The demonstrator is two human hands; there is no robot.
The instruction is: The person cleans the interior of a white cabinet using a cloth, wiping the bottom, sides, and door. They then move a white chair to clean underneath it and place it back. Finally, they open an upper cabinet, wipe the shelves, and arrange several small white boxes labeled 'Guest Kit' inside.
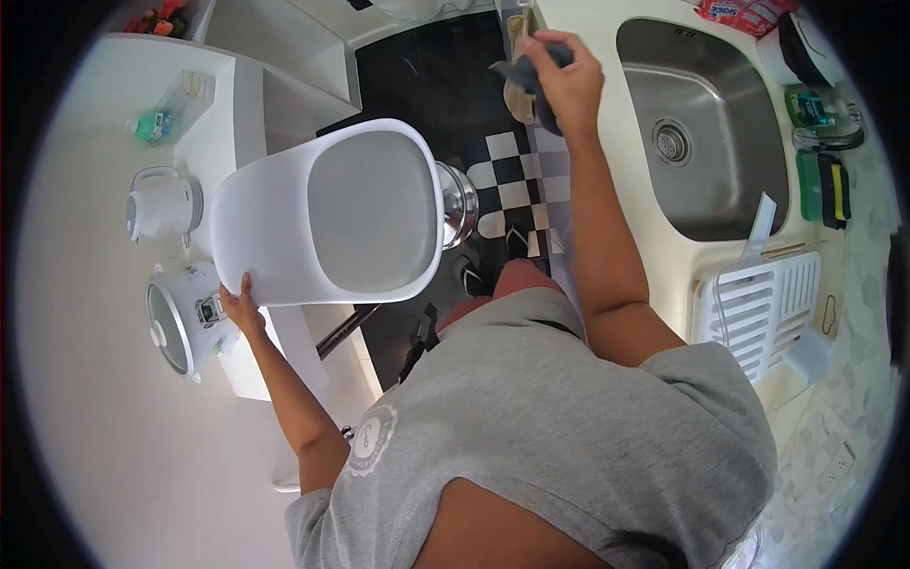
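Observation:
My left hand (244, 311) grips the edge of the backrest of a white bar stool (266, 227), with the thumb over the top. The stool has a grey seat pad (373, 213) and a round chrome part (461, 205) showing beyond the seat. Out to the right, my right hand (574, 85) holds a bunched dark grey cloth (530, 72) between thumb and fingers, above the floor beside the counter edge. Part of the cloth hangs below the hand. Behind it hangs a beige item (521, 107) on the cabinet side, partly covered.
At left, a white shelf unit (249, 107) carries an electric kettle (162, 203) and a rice cooker (181, 320). On the right, the counter (672, 284) holds a steel sink (718, 156), a dish rack (753, 306) and sponges (828, 188). A checkered mat (512, 171) lies on the black floor.

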